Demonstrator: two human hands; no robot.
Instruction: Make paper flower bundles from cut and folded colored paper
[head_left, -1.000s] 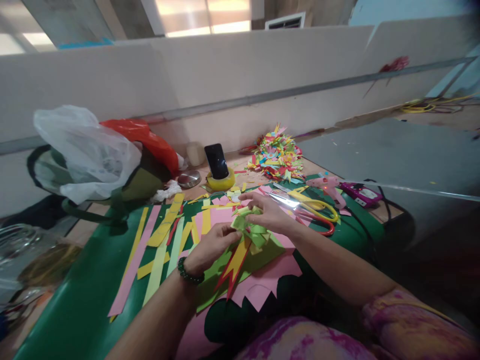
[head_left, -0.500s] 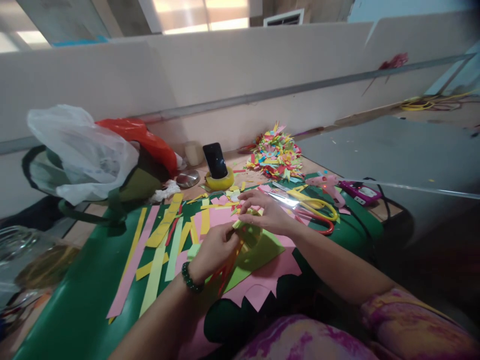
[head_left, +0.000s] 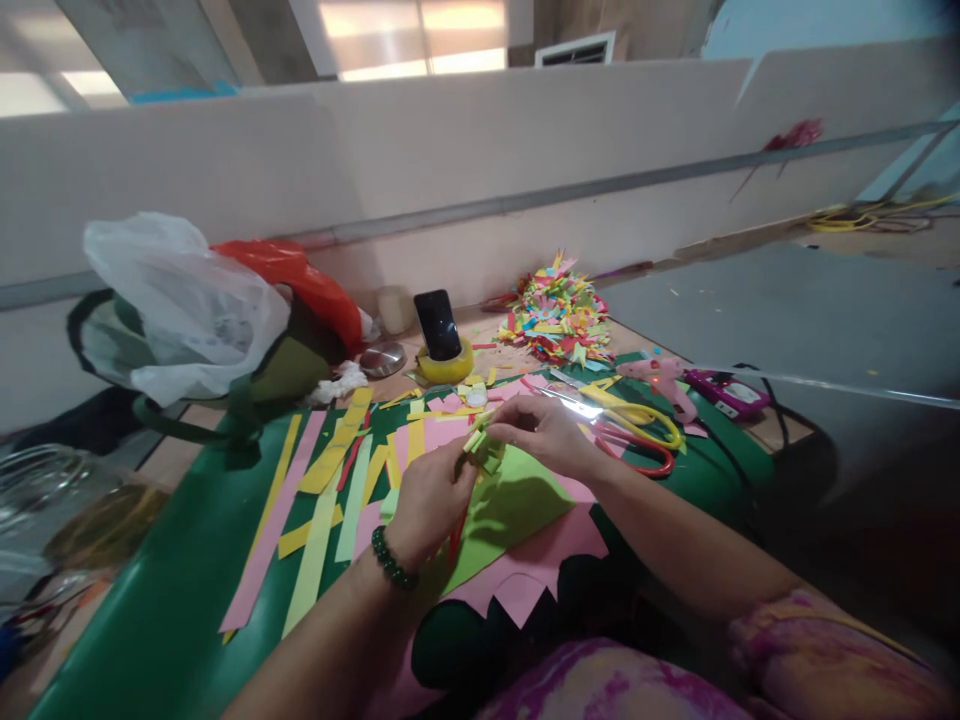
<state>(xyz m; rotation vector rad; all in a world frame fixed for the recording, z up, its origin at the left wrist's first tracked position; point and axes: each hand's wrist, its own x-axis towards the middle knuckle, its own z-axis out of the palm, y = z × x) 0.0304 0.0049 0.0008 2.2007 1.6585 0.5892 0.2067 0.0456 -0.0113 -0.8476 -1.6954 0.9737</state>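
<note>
Between my two hands is a small bundle of fringed yellow-green paper (head_left: 484, 448). My left hand (head_left: 435, 492), with a dark beaded bracelet on its wrist, is closed on the bundle from the left. From the right, the fingers of my right hand (head_left: 541, 432) pinch at the same paper. Below them lies a larger green paper sheet (head_left: 517, 505), on top of pink paper with a jagged edge (head_left: 521, 590). A red-handled tool, mostly hidden, shows under my left hand. Scissors with yellow and red handles (head_left: 645, 430) lie just right of my right hand.
Paper strips (head_left: 274, 520) spread over the green mat (head_left: 180, 530). A phone (head_left: 438, 322) leans in a yellow tape roll (head_left: 446, 365). Behind are a heap of colored paper cuttings (head_left: 559, 315), a pink glue gun (head_left: 664, 383) and a purple device (head_left: 726, 393). Bags (head_left: 202, 310) stand at left.
My right hand's fingers have closed in from a looser spread onto the green paper bundle. My left hand keeps its hold. The whole view has shifted slightly.
</note>
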